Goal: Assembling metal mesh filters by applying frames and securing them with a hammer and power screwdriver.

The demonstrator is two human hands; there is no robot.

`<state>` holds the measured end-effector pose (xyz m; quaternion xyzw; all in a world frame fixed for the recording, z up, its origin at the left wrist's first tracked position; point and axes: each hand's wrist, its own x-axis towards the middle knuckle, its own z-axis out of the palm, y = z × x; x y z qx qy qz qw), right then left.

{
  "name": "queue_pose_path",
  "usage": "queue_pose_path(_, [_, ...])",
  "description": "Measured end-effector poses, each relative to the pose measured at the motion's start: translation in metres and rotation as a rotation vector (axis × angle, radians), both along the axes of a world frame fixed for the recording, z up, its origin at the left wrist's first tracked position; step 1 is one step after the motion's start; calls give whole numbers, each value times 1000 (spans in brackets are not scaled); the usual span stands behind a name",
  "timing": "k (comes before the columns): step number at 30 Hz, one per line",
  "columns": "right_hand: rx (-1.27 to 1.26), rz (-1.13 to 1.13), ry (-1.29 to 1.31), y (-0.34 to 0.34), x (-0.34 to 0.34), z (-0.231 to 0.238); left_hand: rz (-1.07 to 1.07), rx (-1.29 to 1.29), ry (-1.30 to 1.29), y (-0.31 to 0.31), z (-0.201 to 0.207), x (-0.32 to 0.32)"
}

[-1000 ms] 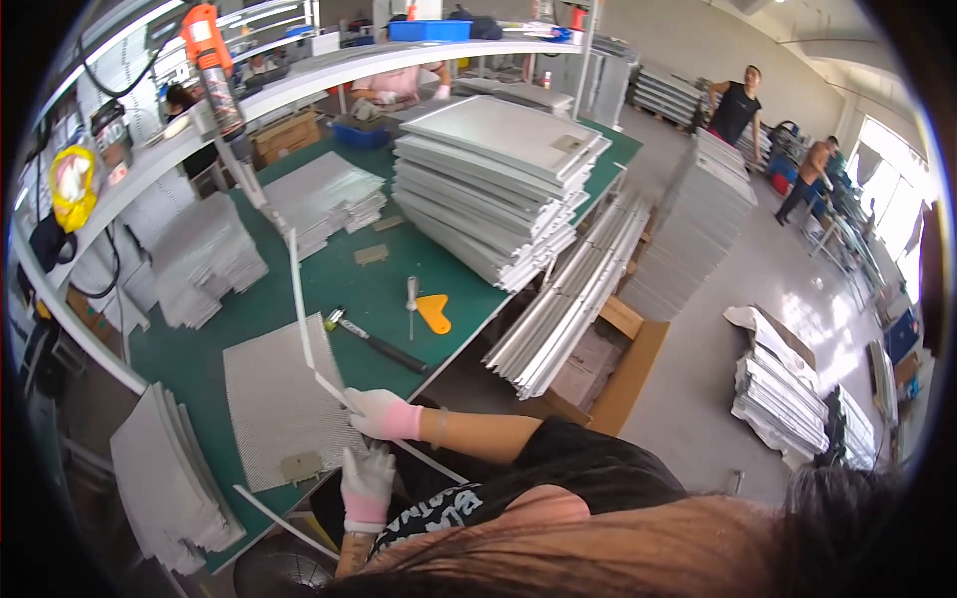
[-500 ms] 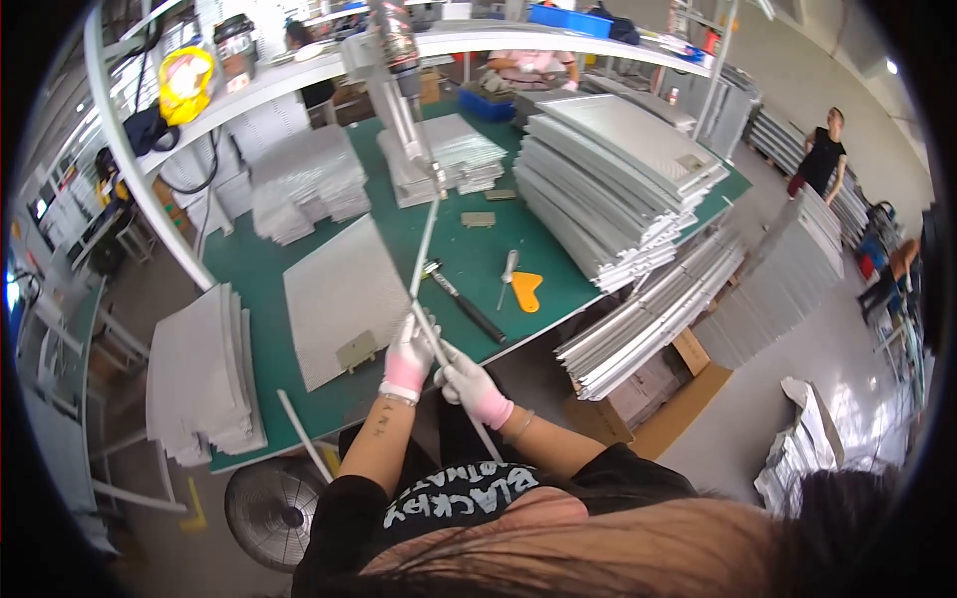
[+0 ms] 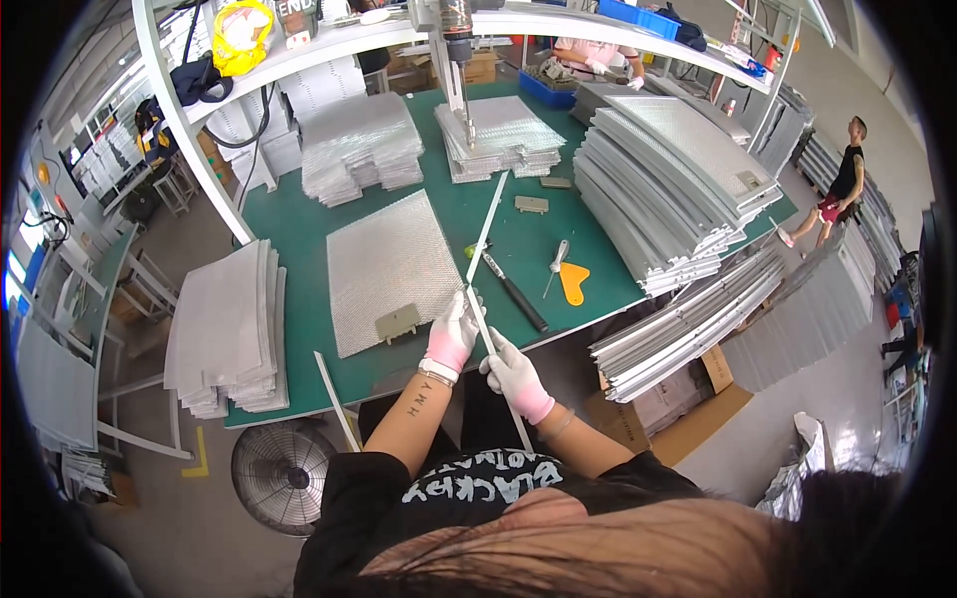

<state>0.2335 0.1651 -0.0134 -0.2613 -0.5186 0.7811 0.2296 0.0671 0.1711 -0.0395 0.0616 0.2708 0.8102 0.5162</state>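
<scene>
**Gripping a long metal strip over the green tabletop**

Holding the long thin silver metal strip [image 3: 487, 267], both gloved hands are closed around its near part: the left hand [image 3: 452, 337] grips it higher up, the right hand [image 3: 515, 374] just below, near the tabletop's front edge. The strip runs from the person's lap up across the green tabletop [image 3: 299, 289] toward the far stacks. Half a second ago the hands sat closer together on it; now they are slightly apart. Just left of the hands lies a flat silver mesh panel [image 3: 384, 264] with a small grey latch [image 3: 398, 323]. To the right lie a black-handled screwdriver [image 3: 513, 294] and an orange scraper [image 3: 572, 283].
</scene>
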Motion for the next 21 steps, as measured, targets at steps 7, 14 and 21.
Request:
queue_pose_path(7, [-41, 36, 61, -5, 10, 4, -47, 52, -84, -3, -5, 2])
queue_pose_path(14, [74, -12, -63, -8, 6, 1, 5, 37, -80, -5, -4, 13])
queue_pose_path(21, [217, 207, -124, 24, -5, 17, 31, 94, -133, -14, -13, 5])
